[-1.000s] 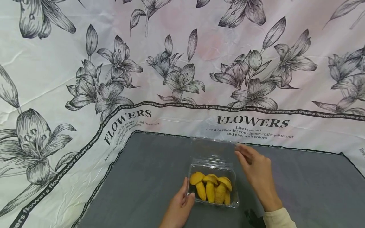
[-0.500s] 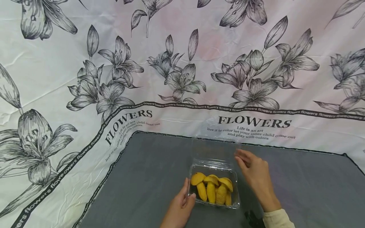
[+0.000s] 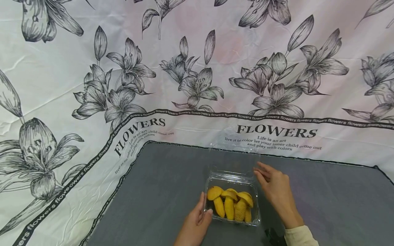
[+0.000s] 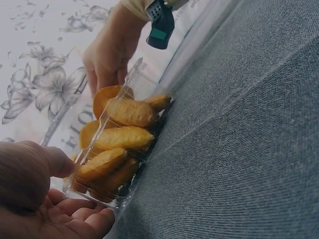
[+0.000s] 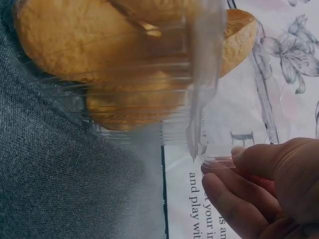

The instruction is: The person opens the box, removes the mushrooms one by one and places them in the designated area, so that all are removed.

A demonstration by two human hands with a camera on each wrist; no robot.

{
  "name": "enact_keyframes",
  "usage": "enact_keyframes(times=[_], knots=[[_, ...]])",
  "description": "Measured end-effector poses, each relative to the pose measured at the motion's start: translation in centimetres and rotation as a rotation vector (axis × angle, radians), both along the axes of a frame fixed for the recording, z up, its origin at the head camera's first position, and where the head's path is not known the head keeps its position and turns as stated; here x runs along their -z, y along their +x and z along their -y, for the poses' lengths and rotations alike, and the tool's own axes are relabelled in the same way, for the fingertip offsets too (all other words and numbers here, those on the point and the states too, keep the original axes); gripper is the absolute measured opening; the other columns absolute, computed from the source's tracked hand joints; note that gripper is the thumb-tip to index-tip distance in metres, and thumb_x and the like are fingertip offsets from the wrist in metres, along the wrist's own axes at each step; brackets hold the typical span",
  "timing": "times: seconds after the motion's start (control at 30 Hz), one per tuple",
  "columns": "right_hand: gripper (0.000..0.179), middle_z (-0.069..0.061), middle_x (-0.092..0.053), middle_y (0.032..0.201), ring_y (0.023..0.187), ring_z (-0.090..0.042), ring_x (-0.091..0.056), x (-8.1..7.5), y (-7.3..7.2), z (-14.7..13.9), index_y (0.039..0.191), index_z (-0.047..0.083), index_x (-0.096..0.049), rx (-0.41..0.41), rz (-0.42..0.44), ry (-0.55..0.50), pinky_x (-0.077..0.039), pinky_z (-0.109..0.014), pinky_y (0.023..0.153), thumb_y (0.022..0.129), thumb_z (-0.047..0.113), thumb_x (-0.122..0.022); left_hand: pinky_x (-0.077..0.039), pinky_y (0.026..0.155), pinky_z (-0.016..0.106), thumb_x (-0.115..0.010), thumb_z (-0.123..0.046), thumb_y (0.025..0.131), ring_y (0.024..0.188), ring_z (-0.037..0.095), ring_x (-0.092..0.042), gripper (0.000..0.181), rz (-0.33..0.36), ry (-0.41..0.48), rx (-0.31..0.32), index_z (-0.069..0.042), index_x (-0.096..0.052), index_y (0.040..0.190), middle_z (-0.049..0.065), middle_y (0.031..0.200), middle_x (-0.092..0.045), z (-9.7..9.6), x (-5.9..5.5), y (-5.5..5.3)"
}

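Note:
A clear plastic clamshell box (image 3: 258, 208) stands on the grey cloth, with its hinged lid (image 3: 234, 159) raised at the back. Several yellow mushrooms (image 3: 229, 203) lie inside, caps towards the hinge. My left hand (image 3: 194, 223) holds the box's left side, thumb over the rim and fingers along the outer wall, as the left wrist view also shows. At the right edge of the lid, my right hand (image 3: 277, 189) pinches the thin clear plastic between thumb and fingers. In the right wrist view, the thumb (image 5: 254, 159) presses on that plastic edge.
The grey cloth (image 3: 154, 191) spreads around the box. Behind it rises a white sheet (image 3: 197, 130) printed with lilies and "FLOWERS" lettering. A black device (image 4: 160, 25) with a teal patch sits on the right wrist, by a cream sleeve (image 3: 300, 235).
The lid's far edge has risen slightly in the view. Box and hands appear a little further right, with the whole scene shifting slightly. Both hands keep their hold.

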State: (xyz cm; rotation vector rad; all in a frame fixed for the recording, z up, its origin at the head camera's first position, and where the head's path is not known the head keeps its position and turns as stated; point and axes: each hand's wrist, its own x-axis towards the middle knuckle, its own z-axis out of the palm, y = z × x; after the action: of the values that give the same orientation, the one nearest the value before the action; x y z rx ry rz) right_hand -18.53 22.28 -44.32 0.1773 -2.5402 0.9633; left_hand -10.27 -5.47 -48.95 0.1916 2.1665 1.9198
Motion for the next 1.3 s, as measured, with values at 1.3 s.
enact_keyframes(times=[1.3], knots=[[0.043,-0.021,-0.076,0.116,0.097,-0.037,-0.077,1.4,-1.0,-0.3,0.138,-0.010,-0.063,-0.008,0.064,0.014,-0.063,-0.051,0.079,0.101,0.011,-0.073,-0.047,0.112,0.044,-0.054,-0.025,0.113,0.153,0.049,-0.027,0.074,-0.052,0.036,0.033,0.009,-0.013,0.164,0.033,0.169,-0.017,0.2,0.0,0.1]])
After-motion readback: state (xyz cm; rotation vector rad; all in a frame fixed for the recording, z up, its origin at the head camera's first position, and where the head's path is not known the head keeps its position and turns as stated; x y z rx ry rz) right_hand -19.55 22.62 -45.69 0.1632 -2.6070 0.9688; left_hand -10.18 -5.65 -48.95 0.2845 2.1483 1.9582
